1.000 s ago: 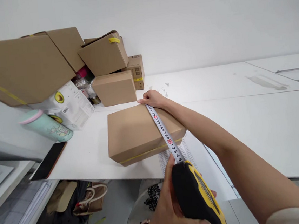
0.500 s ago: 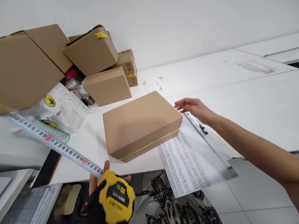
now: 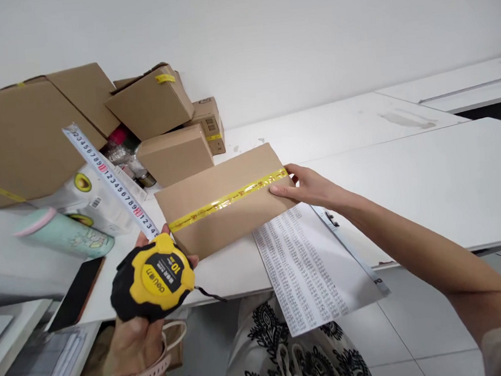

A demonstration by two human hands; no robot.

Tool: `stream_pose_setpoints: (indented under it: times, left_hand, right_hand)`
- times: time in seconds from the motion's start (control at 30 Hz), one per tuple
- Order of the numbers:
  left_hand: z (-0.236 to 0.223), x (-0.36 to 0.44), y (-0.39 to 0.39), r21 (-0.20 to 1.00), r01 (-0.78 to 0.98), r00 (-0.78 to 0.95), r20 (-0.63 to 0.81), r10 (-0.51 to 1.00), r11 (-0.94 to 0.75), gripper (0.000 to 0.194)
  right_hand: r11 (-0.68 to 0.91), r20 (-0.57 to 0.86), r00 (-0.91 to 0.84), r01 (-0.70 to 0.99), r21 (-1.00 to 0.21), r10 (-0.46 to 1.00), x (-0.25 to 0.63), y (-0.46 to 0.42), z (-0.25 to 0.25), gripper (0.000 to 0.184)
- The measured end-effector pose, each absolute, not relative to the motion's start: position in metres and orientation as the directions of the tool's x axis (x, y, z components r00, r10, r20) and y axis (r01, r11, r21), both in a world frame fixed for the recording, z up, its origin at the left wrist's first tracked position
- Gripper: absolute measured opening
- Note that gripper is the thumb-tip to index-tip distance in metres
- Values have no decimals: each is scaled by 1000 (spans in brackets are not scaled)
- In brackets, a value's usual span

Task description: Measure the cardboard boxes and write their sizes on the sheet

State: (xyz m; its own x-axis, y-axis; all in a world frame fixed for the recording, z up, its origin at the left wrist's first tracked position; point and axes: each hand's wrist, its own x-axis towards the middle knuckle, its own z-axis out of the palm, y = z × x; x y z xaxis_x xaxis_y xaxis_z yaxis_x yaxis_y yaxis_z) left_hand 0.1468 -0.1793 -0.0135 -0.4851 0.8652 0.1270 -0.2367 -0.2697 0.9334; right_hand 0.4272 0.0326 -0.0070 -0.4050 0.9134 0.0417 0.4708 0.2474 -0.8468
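Observation:
A yellow and black tape measure (image 3: 153,277) is gripped in my left hand (image 3: 137,335), its white numbered blade pulled out and pointing up and away to the left. Fingertips of that hand show beside the near left corner of a cardboard box (image 3: 228,184); whether they press on it I cannot tell. My right hand (image 3: 305,184) grips the box's right end, thumb on the face towards me and the other fingers behind. Yellow tape (image 3: 227,202) runs along that face. The box is tilted, so its taped side faces me.
Several cardboard boxes (image 3: 176,155) stand at the back left by the wall, near a mint bottle (image 3: 66,232) lying down and a white avocado-print carton (image 3: 101,196). A printed sheet on a clipboard (image 3: 300,266) overhangs the table's front edge. A black flat object (image 3: 75,296) lies at the left edge.
My right hand has closed on the box's right end, and the box has tipped to show its taped side. My left hand has moved up with the tape measure, its blade now steeper.

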Motion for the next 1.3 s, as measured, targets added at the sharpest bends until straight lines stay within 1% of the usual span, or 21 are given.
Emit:
stream_pose_setpoints:
  times: [0.07, 0.1, 0.2, 0.33, 0.4, 0.47, 0.57, 0.63, 0.67, 0.73, 0.8, 0.87, 0.97, 1.07, 1.17, 1.3]
  left_hand:
    - [-7, 151, -170, 919, -206, -481, 204, 852, -336, 78]
    - [-3, 153, -165, 915, -205, -466, 221, 857, -347, 71]
    - [9, 159, -154, 917, -247, -407, 195, 892, -313, 62]
    - [19, 174, -154, 913, -288, -407, 157, 900, -290, 73]
    - [18, 189, -160, 913, -325, -373, 117, 920, -248, 78]
    - [15, 206, -167, 906, -394, -276, 43, 960, -154, 80]
    - [9, 229, -172, 869, -494, -33, -69, 997, 44, 77]
    - [7, 241, -169, 846, -518, 97, -88, 991, 126, 68]
    - [6, 246, -167, 839, -527, 129, -79, 988, 136, 63]
    - [6, 253, -162, 830, -544, 141, -54, 989, 123, 54]
    - [6, 260, -157, 820, -563, 134, -33, 990, 103, 48]
    - [8, 265, -154, 810, -578, 143, -17, 990, 98, 46]
    - [12, 269, -150, 801, -589, 164, -14, 986, 109, 48]
    - [14, 270, -148, 809, -577, 168, -20, 986, 115, 47]
    - [13, 270, -145, 806, -583, 141, -23, 990, 102, 45]
    - [10, 271, -141, 797, -595, 133, -32, 991, 106, 44]
  right_hand:
    - [224, 40, -353, 498, -838, 935, 419, 45, -8, 60]
    - [219, 45, -325, 523, -824, 945, 415, 51, -9, 61]
    - [201, 33, -275, 610, -767, 961, 403, 72, -8, 61]
    - [190, 6, -272, 656, -731, 962, 386, 97, -3, 57]
    - [178, -17, -276, 666, -724, 961, 378, 108, -1, 56]
    - [161, -43, -278, 669, -725, 960, 370, 116, 1, 55]
    - [160, -79, -309, 674, -721, 948, 362, 123, 2, 50]
    - [201, -54, -332, 684, -701, 942, 360, 125, 4, 48]
    - [244, -10, -344, 687, -685, 939, 360, 126, 5, 47]
    - [367, 128, -378, 672, -644, 917, 359, 129, 9, 44]
    - [504, 262, -443, 615, -607, 857, 355, 132, 15, 40]
    - [591, 332, -507, 527, -610, 795, 348, 136, 20, 37]
    - [596, 311, -569, 426, -680, 761, 332, 140, 26, 37]
    - [552, 241, -609, 395, -734, 756, 316, 142, 27, 36]
    - [568, 222, -638, 409, -714, 737, 304, 146, 25, 31]
    - [584, 242, -619, 438, -683, 747, 295, 152, 23, 25]
